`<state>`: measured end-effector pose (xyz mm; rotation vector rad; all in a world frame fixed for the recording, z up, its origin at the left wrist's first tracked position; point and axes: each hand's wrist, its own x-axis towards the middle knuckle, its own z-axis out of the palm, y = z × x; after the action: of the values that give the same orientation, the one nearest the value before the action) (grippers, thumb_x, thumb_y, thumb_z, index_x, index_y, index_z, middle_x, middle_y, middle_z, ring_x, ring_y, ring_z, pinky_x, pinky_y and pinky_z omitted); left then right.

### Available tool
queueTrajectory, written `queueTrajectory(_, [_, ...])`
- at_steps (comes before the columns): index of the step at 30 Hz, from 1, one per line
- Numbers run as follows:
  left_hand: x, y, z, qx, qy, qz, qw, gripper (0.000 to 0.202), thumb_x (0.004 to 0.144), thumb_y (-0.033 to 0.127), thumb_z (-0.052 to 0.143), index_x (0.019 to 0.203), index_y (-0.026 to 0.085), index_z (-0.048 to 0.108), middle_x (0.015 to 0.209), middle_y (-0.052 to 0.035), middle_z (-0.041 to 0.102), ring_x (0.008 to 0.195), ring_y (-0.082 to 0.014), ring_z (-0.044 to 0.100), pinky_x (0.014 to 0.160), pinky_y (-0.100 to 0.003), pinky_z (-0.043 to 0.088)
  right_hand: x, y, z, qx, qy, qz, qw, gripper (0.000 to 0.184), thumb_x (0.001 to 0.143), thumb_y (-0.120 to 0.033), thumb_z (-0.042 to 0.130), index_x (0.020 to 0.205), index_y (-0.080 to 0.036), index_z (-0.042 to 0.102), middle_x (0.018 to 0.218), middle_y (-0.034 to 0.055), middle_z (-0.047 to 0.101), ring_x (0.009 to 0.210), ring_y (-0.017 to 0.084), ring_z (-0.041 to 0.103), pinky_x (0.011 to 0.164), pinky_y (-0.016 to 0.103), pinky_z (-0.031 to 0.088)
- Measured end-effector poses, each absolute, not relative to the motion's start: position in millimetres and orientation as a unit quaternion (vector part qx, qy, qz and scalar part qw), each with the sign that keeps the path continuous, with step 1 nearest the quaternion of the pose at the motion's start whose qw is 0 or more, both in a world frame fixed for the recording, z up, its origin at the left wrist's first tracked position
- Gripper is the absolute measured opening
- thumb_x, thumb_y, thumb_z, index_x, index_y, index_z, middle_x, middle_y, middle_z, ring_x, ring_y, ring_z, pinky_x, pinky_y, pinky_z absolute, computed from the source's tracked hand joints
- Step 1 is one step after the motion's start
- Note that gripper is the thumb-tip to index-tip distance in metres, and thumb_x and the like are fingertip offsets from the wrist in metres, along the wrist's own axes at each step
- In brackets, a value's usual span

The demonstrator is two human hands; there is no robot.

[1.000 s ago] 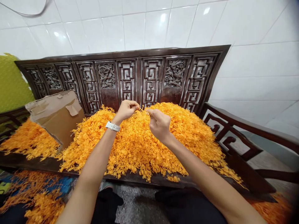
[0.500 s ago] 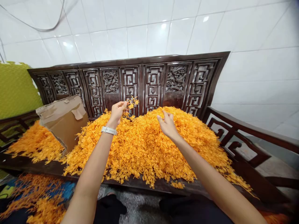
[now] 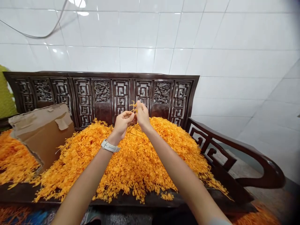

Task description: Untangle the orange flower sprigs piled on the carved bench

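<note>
A big heap of small orange plastic flower sprigs covers the seat of a dark carved wooden bench. Both my hands are raised together over the back of the heap. My left hand, with a white watch on the wrist, pinches the lower part of one orange sprig. My right hand pinches the same sprig near its top, fingers closed. The sprig's thin stems hang down between my hands.
A torn cardboard box leans on the bench at the left, with more orange sprigs beyond it. The bench armrest curves at the right. White tiled wall behind. Orange sprigs also lie on the floor at the lower right.
My right hand, open and apart half a second ago, has come back to the sprig in my left hand and closed on it. The camera has tilted up and swung right.
</note>
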<state>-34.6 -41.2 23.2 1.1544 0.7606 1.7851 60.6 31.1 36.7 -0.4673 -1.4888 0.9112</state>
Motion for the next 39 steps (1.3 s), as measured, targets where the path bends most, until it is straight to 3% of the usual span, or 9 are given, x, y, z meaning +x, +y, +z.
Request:
queueTrajectory(4, [-40,-48,27,0.526,0.351,0.675,0.380,0.047,0.064,0.051,0.097,0.077,0.012,0.074,0.075,-0.0026,0.067,0.068,-0.0099,0.058,0.067,-0.023,0.049,65,21,44,-0.168,-0.656,0.337,0.655,0.059,0.097,-0.076,0.053,0.073,-0.022,0.046,0.067,-0.0036,0.042,0.063,0.013,0.040,0.062,0.029,0.035])
queueTrajectory(10, [-48,-53,40,0.572,0.364,0.655,0.334,0.055,0.076,0.066,0.086,0.074,0.015,0.066,0.062,0.0002,0.058,0.058,-0.0102,0.051,0.061,-0.024,0.043,67,18,54,-0.118,-0.698,0.340,0.619,0.049,0.103,-0.063,0.053,0.077,-0.021,0.053,0.069,-0.0028,0.047,0.064,0.013,0.043,0.065,0.029,0.037])
queueTrajectory(13, [-52,-54,43,0.585,0.359,0.664,0.295,0.053,0.078,0.063,0.085,0.070,0.016,0.063,0.065,0.0000,0.056,0.060,-0.0102,0.050,0.060,-0.024,0.043,68,16,56,-0.100,-0.703,0.339,0.617,0.048,0.104,-0.062,0.052,0.076,-0.022,0.049,0.072,-0.0024,0.045,0.067,0.014,0.042,0.066,0.029,0.036])
queueTrajectory(19, [-41,-53,45,0.544,0.363,0.697,0.294,0.044,0.080,0.056,0.086,0.083,0.018,0.064,0.078,-0.0009,0.060,0.070,-0.0127,0.056,0.064,-0.024,0.051,73,13,55,-0.112,-0.701,0.312,0.632,0.052,0.105,-0.061,0.049,0.072,-0.022,0.042,0.070,-0.0026,0.041,0.066,0.014,0.038,0.065,0.031,0.032])
queueTrajectory(23, [-19,-48,43,0.505,0.356,0.737,0.272,0.047,0.090,0.063,0.075,0.085,0.020,0.056,0.074,0.0011,0.053,0.063,-0.0113,0.048,0.055,-0.023,0.042,67,9,55,-0.142,-0.689,0.274,0.656,0.051,0.107,-0.060,0.046,0.073,-0.023,0.039,0.068,-0.0033,0.042,0.064,0.013,0.039,0.065,0.032,0.031])
queueTrajectory(27, [-7,-43,45,0.487,0.338,0.782,0.192,0.045,0.093,0.060,0.074,0.083,0.019,0.057,0.076,0.0004,0.053,0.065,-0.0103,0.046,0.056,-0.023,0.039,61,3,61,-0.141,-0.671,0.265,0.678,0.050,0.109,-0.056,0.046,0.073,-0.022,0.039,0.068,-0.0032,0.044,0.064,0.013,0.042,0.065,0.031,0.032])
queueTrajectory(34, [-10,-52,59,0.473,0.289,0.784,0.280,0.056,0.090,0.063,0.076,0.071,0.021,0.043,0.058,0.0064,0.034,0.046,-0.0065,0.027,0.042,-0.023,0.022,54,1,67,-0.099,-0.659,0.386,0.639,0.053,0.103,-0.067,0.051,0.072,-0.024,0.041,0.059,-0.0045,0.043,0.052,0.012,0.039,0.052,0.030,0.029])
queueTrajectory(39, [-17,-58,64,0.476,0.297,0.765,0.316,0.057,0.091,0.062,0.076,0.071,0.022,0.039,0.054,0.0089,0.027,0.040,-0.0049,0.020,0.038,-0.023,0.017,50,0,69,-0.075,-0.677,0.346,0.645,0.060,0.100,-0.073,0.050,0.069,-0.022,0.042,0.065,-0.0028,0.041,0.060,0.012,0.036,0.056,0.029,0.032])
